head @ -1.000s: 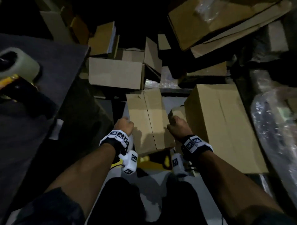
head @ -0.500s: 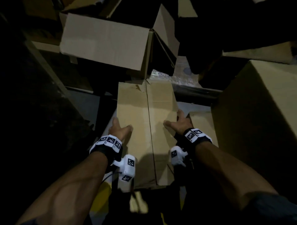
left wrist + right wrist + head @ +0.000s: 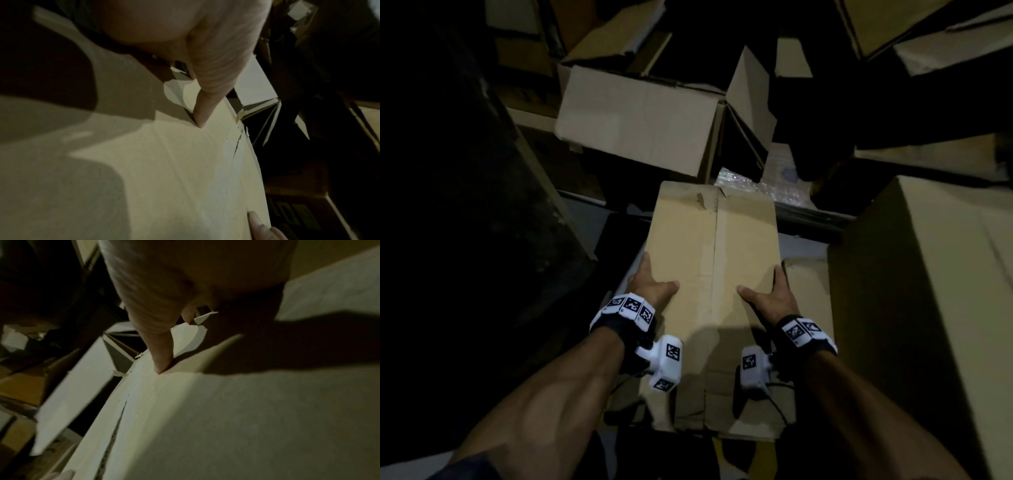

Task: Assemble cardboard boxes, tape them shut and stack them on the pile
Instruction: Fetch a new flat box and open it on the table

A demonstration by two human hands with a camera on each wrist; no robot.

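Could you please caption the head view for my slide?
Both hands, left and right, grip a cardboard box amid piled cartons.

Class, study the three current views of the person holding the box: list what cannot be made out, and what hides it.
- Left hand fingers, head view: hidden behind the box side.
- Right hand fingers: likewise hidden.
- Box's near end, head view: covered by wrist cameras.
- Left surroundings, head view: lost in darkness.
- Both wrist views: blurred, palm-blocked.

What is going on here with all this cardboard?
A person holds a closed box between both hands: the left hand on its left edge, the right hand on its right, thumbs on top. A strip of tape runs along the top seam. More boxes lie scattered around.
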